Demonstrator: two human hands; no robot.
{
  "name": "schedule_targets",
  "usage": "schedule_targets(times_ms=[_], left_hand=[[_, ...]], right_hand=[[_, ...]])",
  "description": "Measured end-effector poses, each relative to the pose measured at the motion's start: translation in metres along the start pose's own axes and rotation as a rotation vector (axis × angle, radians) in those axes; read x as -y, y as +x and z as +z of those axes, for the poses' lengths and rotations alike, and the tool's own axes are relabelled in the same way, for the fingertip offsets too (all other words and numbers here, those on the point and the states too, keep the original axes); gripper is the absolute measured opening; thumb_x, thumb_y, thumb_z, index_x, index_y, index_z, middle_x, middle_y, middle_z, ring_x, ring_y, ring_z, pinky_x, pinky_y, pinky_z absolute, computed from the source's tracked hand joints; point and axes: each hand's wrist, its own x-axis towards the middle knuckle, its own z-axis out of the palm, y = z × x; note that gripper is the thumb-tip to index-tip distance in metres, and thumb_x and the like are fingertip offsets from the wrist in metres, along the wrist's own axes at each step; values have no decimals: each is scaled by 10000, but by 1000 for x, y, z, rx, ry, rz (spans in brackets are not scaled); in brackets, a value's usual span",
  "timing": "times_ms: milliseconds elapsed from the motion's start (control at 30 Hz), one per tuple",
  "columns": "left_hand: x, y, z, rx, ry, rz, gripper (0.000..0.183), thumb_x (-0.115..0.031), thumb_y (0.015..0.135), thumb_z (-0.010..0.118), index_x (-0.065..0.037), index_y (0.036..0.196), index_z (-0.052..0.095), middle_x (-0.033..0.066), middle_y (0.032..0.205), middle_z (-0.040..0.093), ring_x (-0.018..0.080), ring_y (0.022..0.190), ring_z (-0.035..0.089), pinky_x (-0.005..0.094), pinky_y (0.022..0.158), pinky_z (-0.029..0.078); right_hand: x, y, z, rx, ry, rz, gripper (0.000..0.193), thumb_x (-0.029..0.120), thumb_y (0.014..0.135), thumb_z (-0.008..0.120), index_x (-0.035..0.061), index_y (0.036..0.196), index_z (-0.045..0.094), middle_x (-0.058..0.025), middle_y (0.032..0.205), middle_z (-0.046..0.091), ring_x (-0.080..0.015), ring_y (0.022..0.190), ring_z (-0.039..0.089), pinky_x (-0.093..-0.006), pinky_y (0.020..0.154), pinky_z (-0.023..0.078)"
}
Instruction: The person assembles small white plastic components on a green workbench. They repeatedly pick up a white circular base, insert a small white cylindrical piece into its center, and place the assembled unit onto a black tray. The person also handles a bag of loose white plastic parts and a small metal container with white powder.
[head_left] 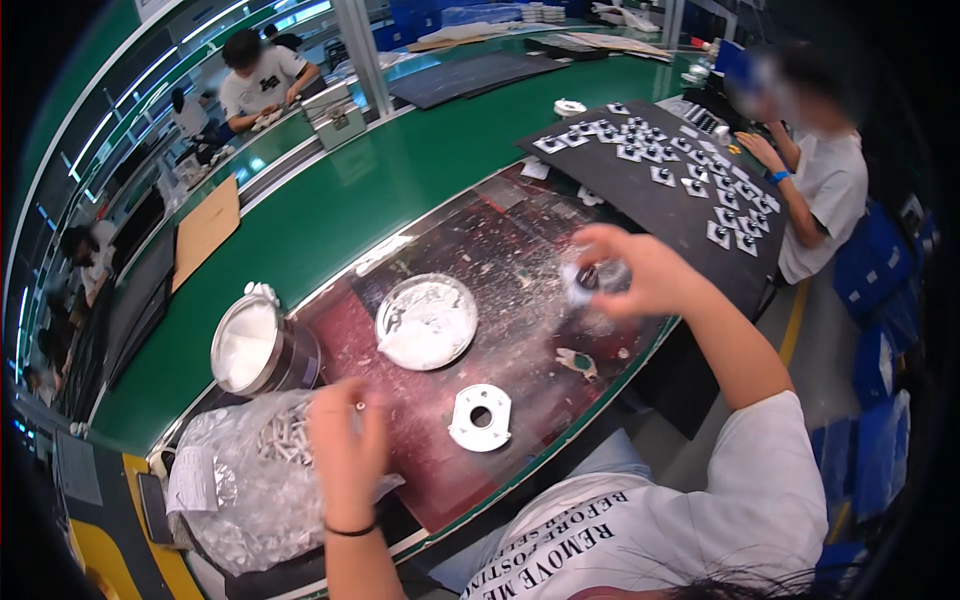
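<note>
My left hand (345, 450) is raised beside a clear plastic bag (225, 500) of small white tube-like pieces. Its fingertips pinch a small pale piece (360, 406), whose exact kind is too small to tell. To the right, my right hand (645, 275) hovers over the worktop with curled fingers, gripping a small white part with a dark round centre (586, 279), blurred by motion. Between the hands, a white round disc with a centre hole (482, 438) lies flat near the front edge. Farther back sits a round dish (470, 318) smeared with white paste.
A bucket (300, 358) of white paste stands at left, behind the bag. At right, a black board (610, 185) carries several small white pieces with dark centres. A co-worker (825, 190) sits beyond it. A phone (152, 505) lies at the left edge.
</note>
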Motion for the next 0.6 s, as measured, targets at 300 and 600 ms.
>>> schedule_targets(times_ms=[300,600], left_hand=[[-31,-21,19,517,-754,-156,150,-115,881,577,-4,982,591,120,848,601,224,749,568,297,639,433],[-31,-14,15,218,-219,413,223,-19,703,650,-42,919,600,85,818,562,307,764,556,372,678,453]], right_hand=[[87,21,80,20,76,-651,581,131,657,718,73,1201,523,-97,875,604,-289,813,598,-385,738,487],[77,30,73,592,758,-30,364,243,840,677,38,1135,618,-76,1053,654,-168,964,610,-305,822,467]])
